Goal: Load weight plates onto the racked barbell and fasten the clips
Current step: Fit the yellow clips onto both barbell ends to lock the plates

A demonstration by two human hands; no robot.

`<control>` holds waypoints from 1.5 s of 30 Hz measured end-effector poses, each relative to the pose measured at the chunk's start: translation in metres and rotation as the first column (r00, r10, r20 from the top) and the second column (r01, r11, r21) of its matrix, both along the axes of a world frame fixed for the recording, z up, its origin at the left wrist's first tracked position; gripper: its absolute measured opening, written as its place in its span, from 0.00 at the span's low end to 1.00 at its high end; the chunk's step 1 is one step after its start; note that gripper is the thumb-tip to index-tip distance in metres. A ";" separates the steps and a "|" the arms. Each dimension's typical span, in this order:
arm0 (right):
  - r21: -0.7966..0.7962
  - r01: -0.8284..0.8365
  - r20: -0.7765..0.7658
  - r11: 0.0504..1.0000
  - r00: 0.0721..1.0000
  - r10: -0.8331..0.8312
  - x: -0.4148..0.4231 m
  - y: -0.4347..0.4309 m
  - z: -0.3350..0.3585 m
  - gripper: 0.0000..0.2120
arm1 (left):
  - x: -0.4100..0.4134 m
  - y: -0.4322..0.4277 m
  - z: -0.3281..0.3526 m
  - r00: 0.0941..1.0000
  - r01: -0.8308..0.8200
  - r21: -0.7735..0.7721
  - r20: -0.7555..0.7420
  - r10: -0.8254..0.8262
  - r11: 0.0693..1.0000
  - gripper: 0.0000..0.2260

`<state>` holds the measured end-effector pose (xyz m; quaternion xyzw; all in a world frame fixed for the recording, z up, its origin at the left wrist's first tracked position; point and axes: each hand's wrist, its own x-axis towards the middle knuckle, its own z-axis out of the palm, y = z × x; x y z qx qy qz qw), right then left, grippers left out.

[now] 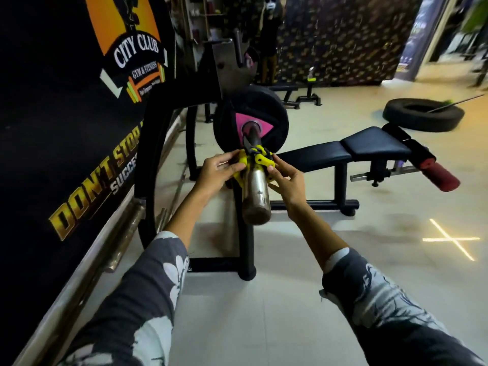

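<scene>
**Fitting the yellow clip onto the barbell sleeve**

We are looking down along our own two arms at the near end of a racked barbell (257,186). Its worn steel sleeve is pointing toward us, and black weight plates (274,120) with a pink centre are already sitting further along it, against the rack (155,143).

We are holding a yellow clip (260,159) around the sleeve, roughly midway between the bar's end and the plates, so it is not yet touching them. Our left hand (217,173) is pinching the clip's left side with thumb and fingertips, and our right hand (286,182) is pinching its right side in the same way; both grips are clenched on the clip. We cannot tell whether its lever is open or locked, as the fingers are covering part of it.

To do this step well, we are judging that the clip needs to be kept square to the sleeve and slid away from us until it is pressing flat against the outermost plate. Only then should the lever be closed. Locking it where it is sitting now would leave a gap, letting the plates shift.

A black padded bench (351,151) is standing to the right, and a tyre (422,117) is lying on the floor beyond it.
</scene>
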<state>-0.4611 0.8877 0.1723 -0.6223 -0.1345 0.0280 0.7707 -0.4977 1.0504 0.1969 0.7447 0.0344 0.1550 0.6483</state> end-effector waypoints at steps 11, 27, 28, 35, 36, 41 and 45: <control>0.016 0.042 -0.073 0.999 0.996 -0.041 0.147 0.048 -0.002 0.18 | 0.139 0.042 0.011 0.987 -0.156 0.154 0.048 0.151 0.976 0.26; 0.067 -0.452 -0.481 0.889 0.766 0.426 0.182 0.040 0.034 0.42 | 0.173 0.069 0.043 0.978 -0.206 0.644 0.163 0.130 0.737 0.50; 0.029 -0.478 -0.499 0.878 0.754 0.427 0.184 0.041 0.043 0.45 | 0.173 0.069 0.044 0.978 -0.207 0.651 0.162 0.132 0.730 0.50; 0.058 -0.461 -0.555 0.885 0.722 0.412 0.193 0.039 0.052 0.35 | 0.174 0.070 0.043 0.980 -0.197 0.641 0.148 0.133 0.742 0.51; 0.073 -0.417 -0.561 0.906 0.734 0.383 0.194 0.037 0.048 0.34 | 0.174 0.070 0.042 0.979 -0.200 0.643 0.149 0.135 0.740 0.51; 0.130 -0.268 -0.594 0.955 0.750 0.291 0.193 0.034 0.029 0.30 | 0.174 0.070 0.039 0.979 -0.200 0.616 0.150 0.136 0.762 0.51; 0.137 -0.232 -0.586 0.963 0.765 0.268 0.194 0.036 0.020 0.19 | 0.173 0.070 0.038 0.977 -0.212 0.608 0.163 0.141 0.765 0.50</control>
